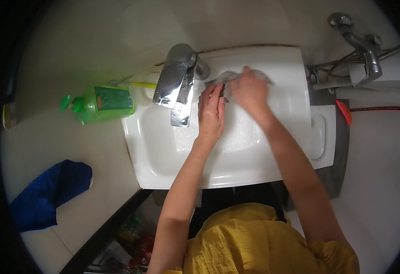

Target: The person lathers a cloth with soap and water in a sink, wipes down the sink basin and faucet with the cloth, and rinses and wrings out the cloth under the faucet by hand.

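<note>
A grey cloth (259, 76) lies bunched on the back rim of the white sink (289, 86), right of the chrome faucet (177, 77). Over the cloth is my right hand (249, 91), blurred, its fingers not clear. My left hand (211, 109) touches the cloth's left edge, its fingers together and pointing toward the back; whether they pinch the cloth is hard to see. Below both hands, sudsy water shows in the basin.
A green soap bottle (111, 102) and a yellow-handled brush (140, 84) are left of the faucet. A blue cloth (54, 194) lies at lower left. A chrome wall tap (364, 55) juts out at upper right, above a white toilet-like fixture (318, 137).
</note>
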`<state>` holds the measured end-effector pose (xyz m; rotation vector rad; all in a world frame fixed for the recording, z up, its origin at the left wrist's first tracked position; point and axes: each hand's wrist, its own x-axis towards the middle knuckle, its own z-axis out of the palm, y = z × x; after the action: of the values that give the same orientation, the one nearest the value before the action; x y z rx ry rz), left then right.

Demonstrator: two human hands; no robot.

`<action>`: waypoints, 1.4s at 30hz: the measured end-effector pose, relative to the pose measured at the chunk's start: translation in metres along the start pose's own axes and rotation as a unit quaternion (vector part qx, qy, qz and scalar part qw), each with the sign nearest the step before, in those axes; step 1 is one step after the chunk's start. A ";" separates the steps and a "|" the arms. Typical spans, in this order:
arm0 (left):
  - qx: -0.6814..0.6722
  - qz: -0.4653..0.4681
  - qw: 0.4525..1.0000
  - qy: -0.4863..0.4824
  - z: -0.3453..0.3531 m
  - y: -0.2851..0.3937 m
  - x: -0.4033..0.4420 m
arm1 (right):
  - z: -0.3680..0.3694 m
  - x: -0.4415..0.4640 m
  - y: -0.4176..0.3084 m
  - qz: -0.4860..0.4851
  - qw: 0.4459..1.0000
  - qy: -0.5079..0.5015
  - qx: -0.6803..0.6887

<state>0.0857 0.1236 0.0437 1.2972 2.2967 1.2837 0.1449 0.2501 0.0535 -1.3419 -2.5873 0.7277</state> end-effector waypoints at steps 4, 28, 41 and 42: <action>0.036 -0.055 0.997 0.033 -0.011 -0.007 -0.002 | 0.015 -0.018 -0.035 0.023 0.983 -0.107 0.146; 0.197 0.037 0.977 0.073 -0.001 -0.039 0.003 | 0.049 -0.094 -0.022 0.005 0.927 -0.123 0.353; 0.222 0.057 0.973 -0.002 0.035 -0.021 0.040 | 0.035 -0.088 0.010 0.054 0.914 -0.029 0.402; 0.242 0.083 0.967 0.002 0.035 -0.019 0.048 | 0.026 -0.081 0.006 0.071 0.919 -0.037 0.386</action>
<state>0.0648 0.1762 0.0186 1.6614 2.6558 0.7821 0.1883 0.1793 0.0365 -1.2251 -1.8799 1.6183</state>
